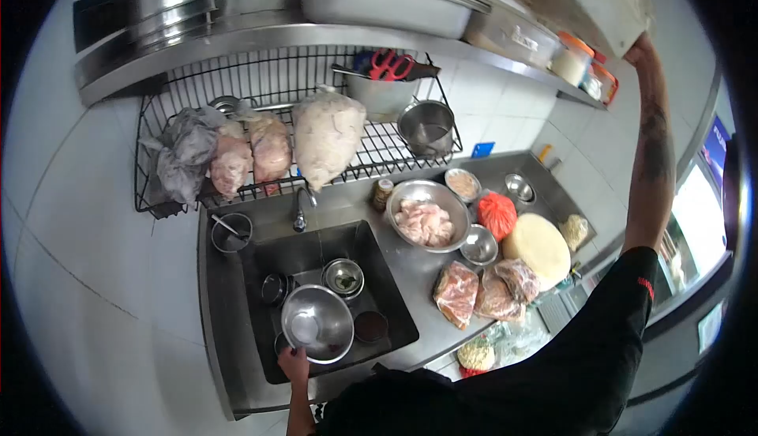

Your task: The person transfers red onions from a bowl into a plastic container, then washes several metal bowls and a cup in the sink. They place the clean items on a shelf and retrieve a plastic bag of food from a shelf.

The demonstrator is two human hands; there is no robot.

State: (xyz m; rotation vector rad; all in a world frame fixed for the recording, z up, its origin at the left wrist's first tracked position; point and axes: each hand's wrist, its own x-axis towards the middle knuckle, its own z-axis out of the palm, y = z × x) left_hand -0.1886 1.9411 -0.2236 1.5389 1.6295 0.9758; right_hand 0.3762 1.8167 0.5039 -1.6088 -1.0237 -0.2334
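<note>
My left hand (294, 366) is closed on the near rim of a shiny metal mixing bowl (317, 340), which is over the sink (395, 310). Below and around the bowl, smaller metal bowls (344, 276) and dark round dishes (370, 327) lie in the basin. Stretched far up to the right, my right hand (638, 49) grips the edge of a large pale plastic container (588, 1), tilted above the wall shelf (260, 35). Its contents and most of my right fingers cannot be made out.
A wire rack (379, 145) behind the sink carries bagged meat (330, 136) and red-handled scissors (391, 65). On the counter stand a bowl of raw meat pieces (426, 223), a red bag (497, 215), a round pale board (537, 248) and wrapped meat (456, 294). A faucet (300, 213) rises behind the basin.
</note>
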